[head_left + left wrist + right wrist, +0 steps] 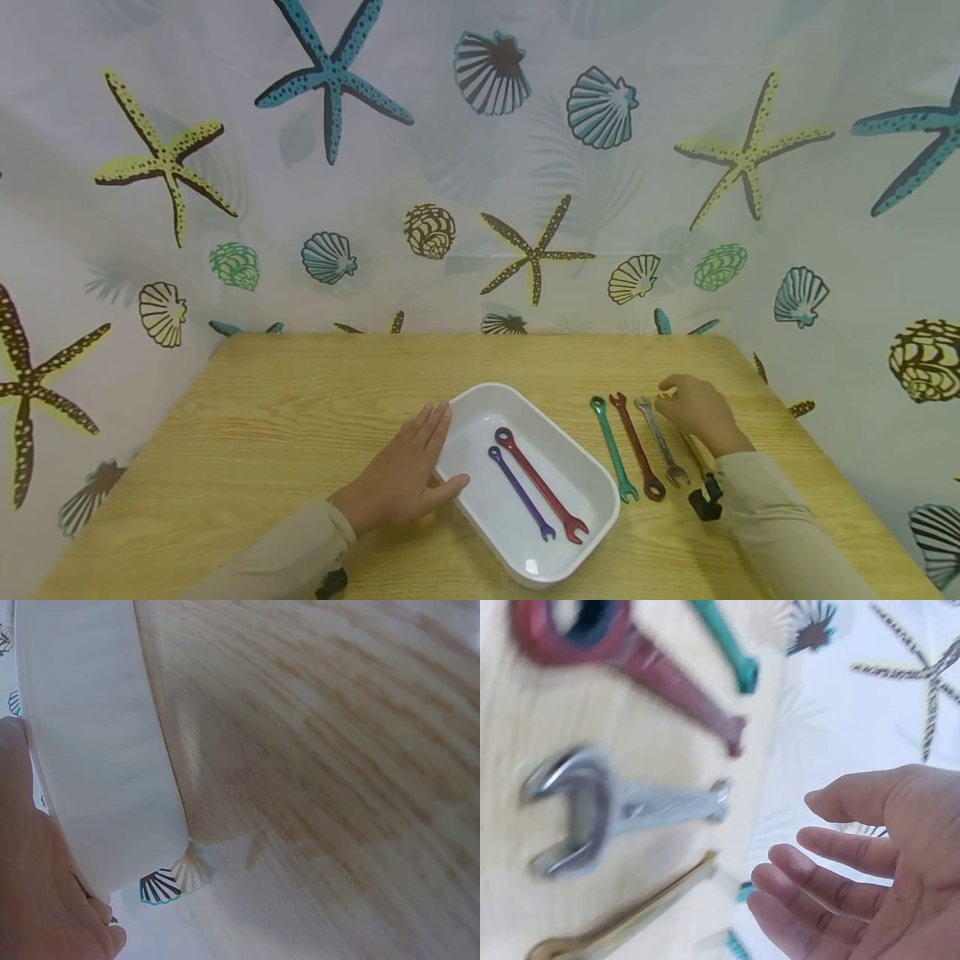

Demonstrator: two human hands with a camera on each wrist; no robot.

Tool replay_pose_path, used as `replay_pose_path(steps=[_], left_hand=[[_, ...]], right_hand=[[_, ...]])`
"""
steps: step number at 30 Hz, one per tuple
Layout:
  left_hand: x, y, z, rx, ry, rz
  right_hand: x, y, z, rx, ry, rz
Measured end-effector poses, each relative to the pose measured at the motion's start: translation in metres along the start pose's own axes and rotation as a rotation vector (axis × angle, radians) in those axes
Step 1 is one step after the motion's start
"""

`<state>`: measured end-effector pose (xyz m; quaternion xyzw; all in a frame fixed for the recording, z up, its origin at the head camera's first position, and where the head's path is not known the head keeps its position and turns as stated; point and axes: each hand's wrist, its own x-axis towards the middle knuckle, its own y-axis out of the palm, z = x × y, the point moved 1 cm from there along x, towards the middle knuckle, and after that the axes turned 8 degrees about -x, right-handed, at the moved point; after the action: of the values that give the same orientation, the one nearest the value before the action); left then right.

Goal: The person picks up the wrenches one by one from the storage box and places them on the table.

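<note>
Table [337, 383] below, left hand [401, 468] touches the tray [561, 442], fingers straight (right hand [697, 412] loose, empty, near wrenches [637, 447]).

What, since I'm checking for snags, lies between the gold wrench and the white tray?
On the table between the gold wrench and the tray lie a silver wrench, a red wrench and a green wrench. The tray's raised rim also stands in the way.

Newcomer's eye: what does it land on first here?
Probably the starfish-and-shell backdrop filling the rear and sides. Next, the white tray, front and centre, with a red wrench and purple wrench inside. To its right, a green wrench, dark red wrench, silver wrench and gold wrench lie in a row.
</note>
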<state>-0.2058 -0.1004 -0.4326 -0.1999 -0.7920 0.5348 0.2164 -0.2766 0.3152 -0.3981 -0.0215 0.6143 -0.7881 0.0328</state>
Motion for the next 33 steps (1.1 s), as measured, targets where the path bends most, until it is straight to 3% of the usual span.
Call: replay_pose_path(steps=[8, 15, 24, 33], left_hand=[[0.0, -0.003, -0.002, -0.008, -0.003, -0.003], [0.0, -0.003, -0.002, -0.004, 0.003, -0.007], [-0.001, -0.001, -0.001, -0.013, 0.002, -0.005], [-0.001, -0.001, 0.001, -0.009, 0.013, 0.002]], right_hand=[[-0.006, -0.027, 0.067, 0.069, -0.159, -0.086], [-0.011, -0.036, 0.129, 0.176, -0.27, -0.014], [-0.012, -0.006, 0.182, 0.158, -0.329, 0.014], [-0.017, 0.031, 0.202, 0.197, -0.322, 0.105]])
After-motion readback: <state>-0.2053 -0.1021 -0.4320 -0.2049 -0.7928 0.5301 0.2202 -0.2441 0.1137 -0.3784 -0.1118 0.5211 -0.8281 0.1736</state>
